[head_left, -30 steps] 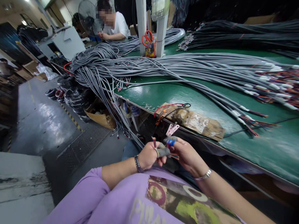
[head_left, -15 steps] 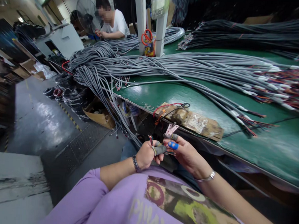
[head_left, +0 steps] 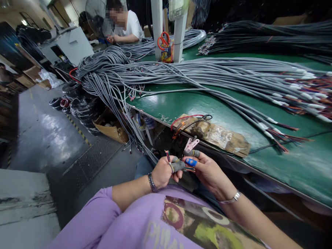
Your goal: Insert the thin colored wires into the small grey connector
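My left hand [head_left: 165, 171], with grey covers on its fingertips, is closed on a cable's thin coloured wires [head_left: 190, 169]. A short tuft of wire ends also sticks up above that fist. Close against it, my right hand [head_left: 208, 171] pinches at the same wires, a blue wrap on its thumb and a grey cover on a finger. A pink clip [head_left: 191, 145] shows just above the right fingers; what bears it is not clear. Beyond the hands, on the bench edge, lies a worn taped board [head_left: 223, 139] with a red and a black lead.
Grey cables [head_left: 162, 73] run along the green bench [head_left: 156, 104] and hang off its left end. Orange-handled scissors [head_left: 164, 40] hang at a white post [head_left: 180, 37]. A co-worker [head_left: 129, 25] sits at the back. An open carton [head_left: 111, 127] stands on the floor.
My right fingers and thumb have shifted slightly at the wires. The left hand keeps its hold, and the view has moved very little.
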The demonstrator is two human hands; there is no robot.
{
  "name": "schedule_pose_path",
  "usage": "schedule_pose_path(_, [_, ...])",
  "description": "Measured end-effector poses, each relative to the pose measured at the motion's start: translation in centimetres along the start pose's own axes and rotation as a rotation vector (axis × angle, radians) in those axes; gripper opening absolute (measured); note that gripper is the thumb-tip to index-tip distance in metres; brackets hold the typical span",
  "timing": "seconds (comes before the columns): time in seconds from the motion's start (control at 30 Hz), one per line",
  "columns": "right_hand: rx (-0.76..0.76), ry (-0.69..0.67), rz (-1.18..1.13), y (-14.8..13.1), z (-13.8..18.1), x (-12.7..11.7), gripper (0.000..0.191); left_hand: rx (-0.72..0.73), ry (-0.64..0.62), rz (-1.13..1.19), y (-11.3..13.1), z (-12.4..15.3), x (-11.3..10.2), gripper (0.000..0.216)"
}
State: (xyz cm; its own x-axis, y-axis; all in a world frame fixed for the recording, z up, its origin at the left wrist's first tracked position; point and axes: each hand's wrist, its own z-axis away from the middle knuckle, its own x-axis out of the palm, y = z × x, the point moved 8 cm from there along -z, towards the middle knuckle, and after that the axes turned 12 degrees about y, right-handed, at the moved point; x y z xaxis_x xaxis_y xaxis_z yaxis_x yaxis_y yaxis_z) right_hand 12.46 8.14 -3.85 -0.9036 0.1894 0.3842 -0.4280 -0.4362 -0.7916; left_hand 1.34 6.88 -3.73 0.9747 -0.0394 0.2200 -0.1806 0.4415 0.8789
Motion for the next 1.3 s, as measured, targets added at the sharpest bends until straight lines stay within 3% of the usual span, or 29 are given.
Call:
schedule_pose_path(0.4, [0.268, -0.123, -0.095, 2.0, 0.0, -0.1, 0.038, -0.037, -0.089, -0.064, -0.7, 0.1, 0.4, 0.057])
schedule_pose_path(0.53, [0.221, -0.159, -0.018, 1.6, 0.1, 0.1, 0.036, -0.013, -0.128, -0.127, -0.6, 0.3, 0.7, 0.057])
schedule_pose_path(0.83, [0.136, 0.014, -0.122, 0.9, -1.7, -1.3, 0.031, 0.152, -0.088, -0.107, 1.7, 0.5, -0.1, 0.052])
schedule_pose_path(1.03, [0.109, -0.104, -0.143, -1.0, -2.3, 0.4, 0.046, 0.219, -0.033, -0.057, 3.4, 0.0, 0.0, 0.051])
schedule_pose_path(1.3, [0.012, -0.078, -0.088, -2.0, -2.4, 1.4, 0.047, 0.191, 0.007, -0.013, 3.6, -1.4, 0.3, 0.054])
